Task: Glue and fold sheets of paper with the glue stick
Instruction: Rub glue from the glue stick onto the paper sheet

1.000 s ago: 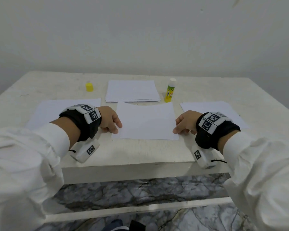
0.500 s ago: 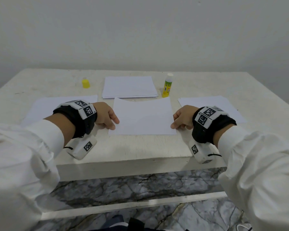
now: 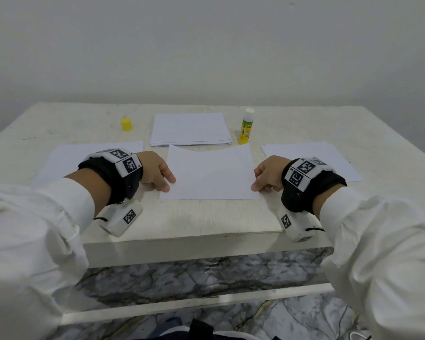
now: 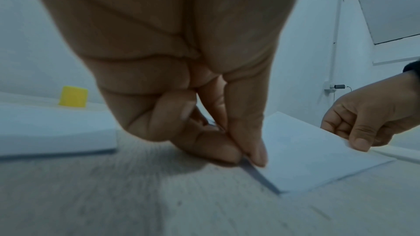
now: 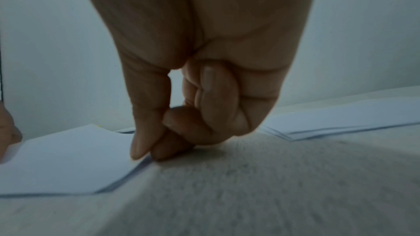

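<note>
While the sheet (image 3: pixel 210 173) lies flat at the desk's (image 3: pixel 194 217) near middle, its long axis running side to side between your wrists, both of your hands already sit at its near corners. Your left hand (image 3: pixel 155 171) pinches the left edge between thumb and forefinger, as the left wrist view shows; your right hand (image 3: pixel 268 174) does the same on the right edge, though that wrist view is dim enough that I would only call the grip likely. Neither hand is nearer; each has its own corner, so a fold would run away from you, toward the sheet's far edge.

That far edge overlaps the paper stack (image 3: pixel 190 128), which lies directly behind the sheet. The glue stick (image 3: pixel 246 126) stands upright just beyond the sheet's far right corner, close to the stack and uncapped by the look of its white tip. Its yellow cap (image 3: pixel 126 123) sits beyond the sheet's far left corner, well apart from it. One loose sheet (image 3: pixel 69 160) lies left of the middle sheet, partly under your left wrist, and another (image 3: pixel 312 158) lies to its right.

A lifted near edge swinging back should clear everything, but mind the glue stick at the far right corner.
</note>
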A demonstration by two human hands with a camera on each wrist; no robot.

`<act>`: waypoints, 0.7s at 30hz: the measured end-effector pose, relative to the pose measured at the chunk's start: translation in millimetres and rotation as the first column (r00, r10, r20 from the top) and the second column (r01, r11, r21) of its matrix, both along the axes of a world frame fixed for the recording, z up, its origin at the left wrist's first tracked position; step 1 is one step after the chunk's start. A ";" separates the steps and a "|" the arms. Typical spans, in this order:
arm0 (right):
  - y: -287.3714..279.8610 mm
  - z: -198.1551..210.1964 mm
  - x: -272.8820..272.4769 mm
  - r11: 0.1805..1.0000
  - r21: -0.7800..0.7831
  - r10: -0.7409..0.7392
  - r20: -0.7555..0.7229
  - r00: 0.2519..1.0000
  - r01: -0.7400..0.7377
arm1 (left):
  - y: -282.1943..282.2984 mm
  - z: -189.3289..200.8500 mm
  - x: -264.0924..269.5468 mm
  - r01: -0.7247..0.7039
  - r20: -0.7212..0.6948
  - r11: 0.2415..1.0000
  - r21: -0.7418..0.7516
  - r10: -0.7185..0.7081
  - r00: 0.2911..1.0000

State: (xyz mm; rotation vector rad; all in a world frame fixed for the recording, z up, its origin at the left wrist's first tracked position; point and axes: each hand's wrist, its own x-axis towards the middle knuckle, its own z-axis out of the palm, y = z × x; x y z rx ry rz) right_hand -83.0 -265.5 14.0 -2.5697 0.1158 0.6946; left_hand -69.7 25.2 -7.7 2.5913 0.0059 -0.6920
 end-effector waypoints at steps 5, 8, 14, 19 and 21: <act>2.9 0.0 -0.7 0.999 -0.049 0.021 0.007 1.000 -0.020 | -1.4 1.5 -1.8 0.002 0.012 1.000 0.007 -0.002 1.000; 3.3 -1.6 0.0 0.998 -0.062 0.011 0.012 1.000 -0.010 | -1.8 2.4 -3.8 0.002 0.013 1.000 0.002 -0.002 1.000; 3.6 -4.4 2.3 0.998 -0.052 -0.021 0.016 1.000 0.021 | -0.5 5.4 -5.3 0.001 -0.001 0.999 -0.035 -0.001 1.000; 3.3 -6.3 3.3 0.998 -0.040 -0.056 0.018 0.998 0.056 | 0.0 5.5 -6.9 -0.037 -0.007 0.993 -0.110 0.036 0.999; 3.5 -6.3 3.2 0.997 -0.040 -0.066 0.017 0.998 0.066 | -0.5 5.7 -8.3 -0.050 -0.004 0.991 -0.127 0.049 0.999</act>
